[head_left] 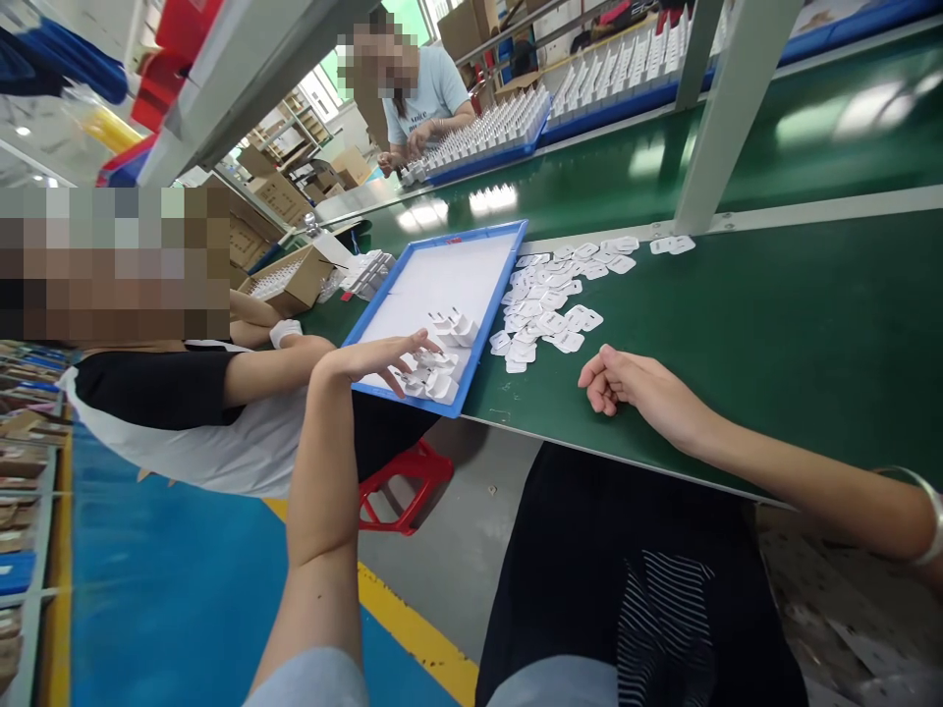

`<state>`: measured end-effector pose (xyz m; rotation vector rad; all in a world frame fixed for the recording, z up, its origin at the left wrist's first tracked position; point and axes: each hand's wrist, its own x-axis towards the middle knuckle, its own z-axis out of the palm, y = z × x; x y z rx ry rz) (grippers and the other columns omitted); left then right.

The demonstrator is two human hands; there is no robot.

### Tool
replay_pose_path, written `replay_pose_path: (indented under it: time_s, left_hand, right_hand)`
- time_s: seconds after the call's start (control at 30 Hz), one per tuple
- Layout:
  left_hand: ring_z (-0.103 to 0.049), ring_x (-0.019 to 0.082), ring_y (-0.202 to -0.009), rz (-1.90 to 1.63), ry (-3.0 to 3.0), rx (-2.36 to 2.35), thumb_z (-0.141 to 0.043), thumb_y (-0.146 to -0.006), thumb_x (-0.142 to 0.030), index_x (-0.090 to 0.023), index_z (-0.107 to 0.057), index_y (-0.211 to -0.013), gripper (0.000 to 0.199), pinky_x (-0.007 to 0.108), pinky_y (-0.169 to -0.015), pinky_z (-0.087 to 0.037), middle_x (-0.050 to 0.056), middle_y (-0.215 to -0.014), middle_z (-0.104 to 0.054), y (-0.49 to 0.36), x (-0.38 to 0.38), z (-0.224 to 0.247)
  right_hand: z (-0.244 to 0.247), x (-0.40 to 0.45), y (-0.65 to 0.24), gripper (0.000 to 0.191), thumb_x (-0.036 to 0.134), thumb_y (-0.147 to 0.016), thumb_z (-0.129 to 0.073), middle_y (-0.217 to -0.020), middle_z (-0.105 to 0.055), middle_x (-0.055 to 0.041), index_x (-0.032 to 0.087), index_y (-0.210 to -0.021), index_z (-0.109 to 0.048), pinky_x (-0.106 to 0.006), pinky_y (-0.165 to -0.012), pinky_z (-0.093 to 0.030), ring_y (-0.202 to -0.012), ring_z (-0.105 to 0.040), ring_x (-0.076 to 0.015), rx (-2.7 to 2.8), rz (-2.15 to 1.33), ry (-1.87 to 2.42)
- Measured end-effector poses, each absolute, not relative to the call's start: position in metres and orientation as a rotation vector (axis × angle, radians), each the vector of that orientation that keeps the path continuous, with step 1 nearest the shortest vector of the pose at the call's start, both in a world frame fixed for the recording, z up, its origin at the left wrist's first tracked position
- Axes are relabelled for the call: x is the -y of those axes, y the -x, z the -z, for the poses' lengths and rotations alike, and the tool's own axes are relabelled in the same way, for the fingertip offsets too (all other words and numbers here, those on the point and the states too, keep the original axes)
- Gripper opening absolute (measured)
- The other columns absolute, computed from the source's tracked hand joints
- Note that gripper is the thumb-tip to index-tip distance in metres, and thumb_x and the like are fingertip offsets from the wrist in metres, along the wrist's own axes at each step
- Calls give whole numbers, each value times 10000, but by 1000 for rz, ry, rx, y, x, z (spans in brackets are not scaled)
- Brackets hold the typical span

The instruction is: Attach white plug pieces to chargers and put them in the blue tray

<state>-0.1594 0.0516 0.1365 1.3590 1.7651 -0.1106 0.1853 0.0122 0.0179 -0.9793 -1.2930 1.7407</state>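
My left hand (387,358) reaches over the near end of a blue-rimmed tray (466,393), its fingers apart above a group of white plug adapters (440,385). More white adapters with metal pins (461,327) stand just behind them on the tray's white lining. Right of the tray, a loose pile of white cards (549,295) lies on the green table. My right hand (615,380) rests near the table's front edge, to the right of the pile, with its fingers curled together; whether they hold anything small cannot be made out.
A person in a black and white shirt (184,422) sits close on the left. Another person (427,93) works across the table beside trays of white parts (486,133). A metal post (726,118) rises behind the cards. A red stool (413,481) stands below.
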Motion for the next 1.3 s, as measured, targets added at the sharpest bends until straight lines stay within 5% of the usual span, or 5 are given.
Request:
replay_pose_path:
  time_s: [0.3, 0.57, 0.77, 1.0, 1.3]
  left_hand:
    - [-587, 403, -1175, 42, -1350, -1787, -555, -706, -849, -269, -703, -1231, 796, 394, -727, -622, 147, -1531, -457, 156, -58, -131]
    - [-656, 324, -1083, 123, -1479, -1780, -425, -761, -872, -276, -646, -1310, 840, 329, -774, -581, 131, -1539, -475, 156, -56, -133]
    - [-701, 262, -868, -273, -1684, -2158, -425, -877, -729, -189, -683, -1046, 622, 330, -735, -532, 133, -1108, -728, 146, -42, -136]
    - [-613, 149, -717, -1010, -1933, -1903, -518, -957, -421, -195, -620, -777, 307, 259, -704, -467, 8, -728, -654, 86, 26, -116]
    - [-626, 143, -811, -866, -1898, -1668, -528, -966, -338, -209, -632, -921, 171, 247, -689, -464, 9, -900, -692, 26, 13, -57]
  right_hand:
    - [-18, -19, -186, 534, 691, -866, -596, -622, -581, -20, 165, -778, -619, -252, -561, -424, -565, -498, -120, 1229, -1738, 990]
    - [-15, -46, -205, 232, 408, -885, -643, -744, -621, -28, 177, -865, -628, -276, -631, -431, -673, -541, -145, 1448, -1337, 1162]
    - [-20, -92, -186, 209, 287, -891, -617, -1080, -646, -104, 158, -1044, -676, -341, -783, -460, -902, -615, -225, 2040, -873, 1491]
    - [-24, -121, -135, 219, 290, -782, -756, -1169, -596, -190, 127, -909, -682, -395, -859, -455, -1166, -538, -361, 2123, -814, 1550]
    - [-26, -118, -150, 203, 153, -692, -753, -755, -645, -16, 187, -765, -566, -291, -641, -434, -728, -607, -190, 1973, -1041, 1396]
